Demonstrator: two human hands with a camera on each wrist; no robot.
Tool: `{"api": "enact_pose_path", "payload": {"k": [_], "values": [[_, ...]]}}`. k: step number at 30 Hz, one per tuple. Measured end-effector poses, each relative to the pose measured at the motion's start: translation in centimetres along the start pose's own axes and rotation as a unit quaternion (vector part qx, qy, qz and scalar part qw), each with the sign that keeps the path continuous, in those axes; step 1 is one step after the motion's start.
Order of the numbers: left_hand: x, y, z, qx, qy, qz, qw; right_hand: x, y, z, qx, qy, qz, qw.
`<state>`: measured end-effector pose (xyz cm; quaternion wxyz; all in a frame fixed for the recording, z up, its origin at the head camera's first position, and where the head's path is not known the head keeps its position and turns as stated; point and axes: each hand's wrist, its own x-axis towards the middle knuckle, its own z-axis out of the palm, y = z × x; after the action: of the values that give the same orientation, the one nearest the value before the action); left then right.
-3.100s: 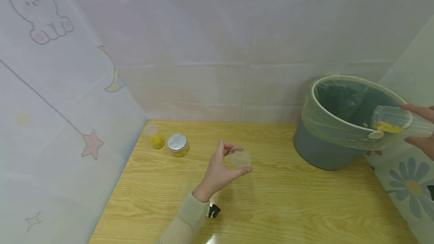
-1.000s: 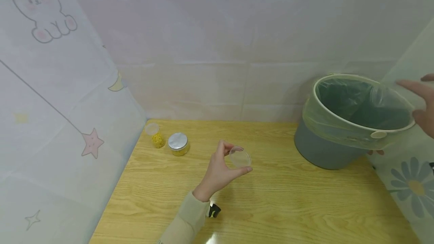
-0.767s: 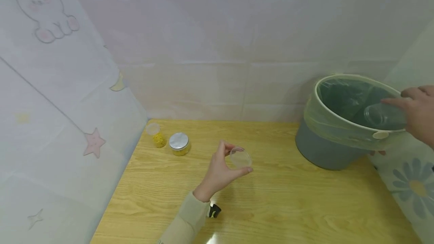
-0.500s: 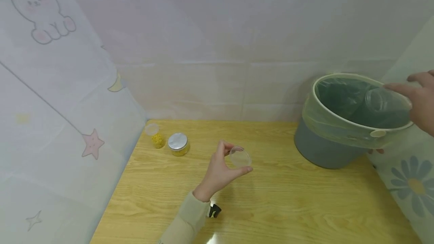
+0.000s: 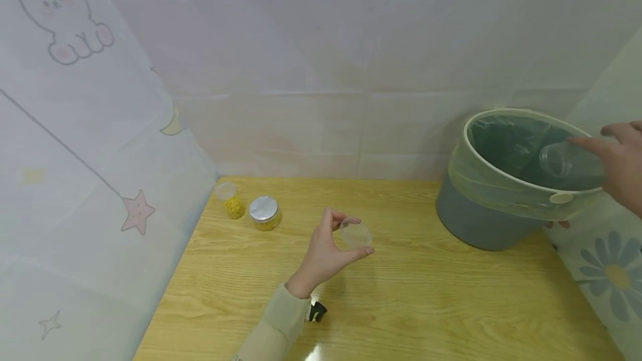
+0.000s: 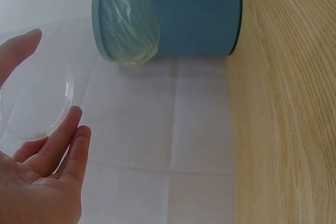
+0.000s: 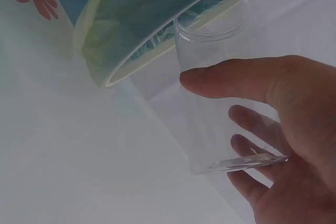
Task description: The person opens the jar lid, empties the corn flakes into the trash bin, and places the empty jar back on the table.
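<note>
My left hand [image 5: 326, 252] holds a clear round lid [image 5: 356, 232] by its edge between thumb and fingers, above the wooden table. In the left wrist view the lid [image 6: 37, 95] stands on edge between thumb and fingertips. At the far right, my right hand [image 5: 624, 163] grips a clear plastic jar [image 5: 577, 163], its mouth tipped down over the opening of a grey-blue bin [image 5: 481, 222]. The right wrist view shows the jar [image 7: 210, 124] see-through, without yellow pieces, thumb on one side and fingers behind.
At the table's back left stand a small clear-lidded jar [image 5: 234, 207] of yellow pieces and a silver-lidded jar [image 5: 264, 213], also with yellow inside. A clear liner bag [image 5: 501, 191] folds over the bin's rim. Printed cloth walls [image 5: 301, 71] border the table [image 5: 401, 305].
Earlier the tilted jar held yellow pieces at the bin's rim; now none show in it. The right hand has moved up, down and sideways over the bin. The left hand has stayed put.
</note>
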<state>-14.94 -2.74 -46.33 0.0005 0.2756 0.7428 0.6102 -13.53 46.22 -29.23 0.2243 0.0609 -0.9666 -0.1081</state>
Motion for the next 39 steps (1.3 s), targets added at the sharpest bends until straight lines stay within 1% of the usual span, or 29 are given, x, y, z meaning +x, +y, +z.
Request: {"api": "enact_pose_path", "payload": {"k": [2, 5, 8, 9, 10, 12, 14, 15, 16, 19, 22, 27, 30, 32, 34, 35, 39], "values": [[0.1, -0.1, 0.0, 0.0, -0.001, 0.001, 1.0, 0.0, -0.1, -0.1, 0.015, 0.008, 0.006, 0.9998], [0.1, -0.1, 0.1, -0.002, -0.003, 0.005, 1.0, -0.1, -0.2, -0.1, 0.021, 0.019, 0.017, 0.9994], [0.2, -0.2, 0.1, -0.003, -0.005, 0.007, 1.0, -0.4, -0.3, 0.1, 0.051, 0.029, 0.052, 0.9969], [0.2, -0.2, 0.1, -0.001, -0.005, 0.007, 1.0, -0.5, -0.4, 0.3, 0.07, 0.044, 0.06, 0.9948], [0.2, -0.2, 0.1, 0.0, -0.005, 0.007, 1.0, -0.7, -0.5, 0.4, 0.092, 0.047, 0.076, 0.9917], [0.3, -0.3, 0.1, 0.004, -0.005, 0.008, 0.9999, -1.1, -0.7, 0.6, 0.137, 0.062, 0.106, 0.9829], [0.3, -0.4, 0.1, 0.008, -0.006, 0.009, 0.9999, -1.4, -0.8, 0.9, 0.188, 0.1, 0.114, 0.9704], [0.3, -0.4, 0.1, 0.009, -0.007, 0.01, 0.9999, -1.6, -0.9, 1.0, 0.208, 0.109, 0.122, 0.9644], [0.4, -0.4, 0.1, 0.01, -0.007, 0.01, 0.9999, -1.8, -1.1, 1.0, 0.219, 0.107, 0.135, 0.9605], [0.4, -0.5, 0.1, 0.008, -0.008, 0.009, 0.9999, -2.2, -1.6, 1.0, 0.237, 0.129, 0.145, 0.9519], [0.3, -0.6, 0.1, 0.006, -0.009, 0.007, 0.9999, -2.7, -2.5, 0.8, 0.241, 0.124, 0.175, 0.9465], [0.3, -0.7, 0.2, 0.006, -0.009, 0.005, 0.9999, -3.2, -4.5, 0.3, 0.263, 0.139, 0.219, 0.929], [0.4, -0.7, 0.1, 0.006, -0.009, 0.0, 0.9999, -3.5, -5.7, -0.2, 0.255, 0.148, 0.246, 0.9234], [0.4, -0.6, 0.1, 0.006, -0.009, -0.004, 0.9999, -3.7, -6.6, -0.3, 0.257, 0.156, 0.26, 0.9176], [0.4, -0.5, 0.1, 0.008, -0.008, -0.01, 0.9999, -3.8, -7.5, -0.4, 0.269, 0.158, 0.275, 0.9093], [0.3, -0.4, 0.1, 0.009, -0.008, -0.013, 0.9999, -3.8, -7.9, -0.3, 0.282, 0.162, 0.279, 0.9037], [0.3, -0.4, 0.2, 0.007, -0.012, -0.017, 0.9998, -4.2, -9.5, 0.3, 0.335, 0.182, 0.295, 0.8763]]}}
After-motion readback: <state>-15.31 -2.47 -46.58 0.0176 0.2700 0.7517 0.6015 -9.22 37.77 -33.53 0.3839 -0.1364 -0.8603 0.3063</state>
